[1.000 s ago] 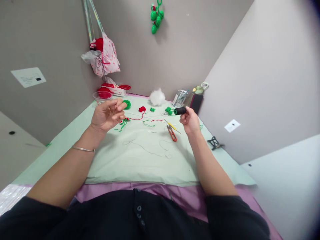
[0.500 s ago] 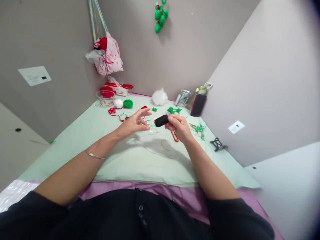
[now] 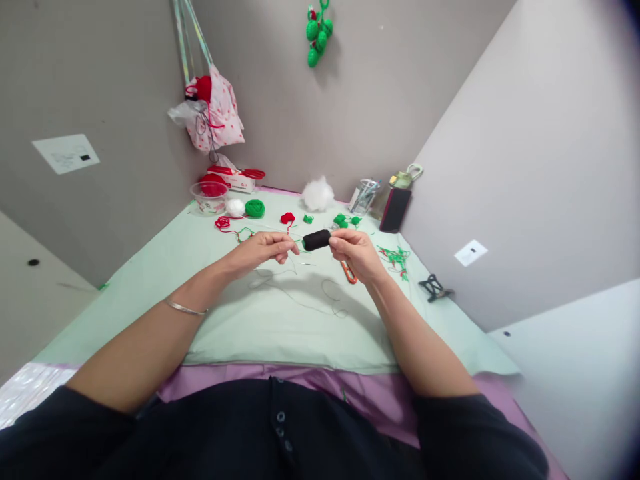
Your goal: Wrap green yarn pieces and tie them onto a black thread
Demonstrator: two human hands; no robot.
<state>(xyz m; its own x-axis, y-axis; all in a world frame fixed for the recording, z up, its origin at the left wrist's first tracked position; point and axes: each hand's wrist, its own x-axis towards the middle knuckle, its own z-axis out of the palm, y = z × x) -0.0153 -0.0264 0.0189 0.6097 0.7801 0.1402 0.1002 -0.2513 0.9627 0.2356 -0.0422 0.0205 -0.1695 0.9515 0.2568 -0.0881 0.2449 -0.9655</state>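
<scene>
My right hand (image 3: 354, 250) pinches one end of a spool of black thread (image 3: 317, 240) between thumb and fingers, holding it nearly level above the table. A green rim shows at the spool's left end. Close to that end, my left hand (image 3: 267, 251) is closed with thumb and index finger together; whatever is in the pinch is too fine to make out. Beneath the hands, a loose dark thread (image 3: 280, 288) curls over the pale green cloth (image 3: 300, 340). A thin needle-like piece (image 3: 307, 264) lies below the spool.
An orange-handled tool (image 3: 349, 272) lies below my right hand. Green and red yarn scraps (image 3: 395, 257) and a black stand (image 3: 435, 288) are to the right. Along the back are a clear tub (image 3: 210, 200), green yarn (image 3: 255, 209), white stuffing (image 3: 318, 195) and a phone (image 3: 396, 209).
My left hand has closed from spread fingers into a pinch beside the spool. The spool has shifted slightly left in my right hand's hold. Red yarn behind the left hand is now uncovered.
</scene>
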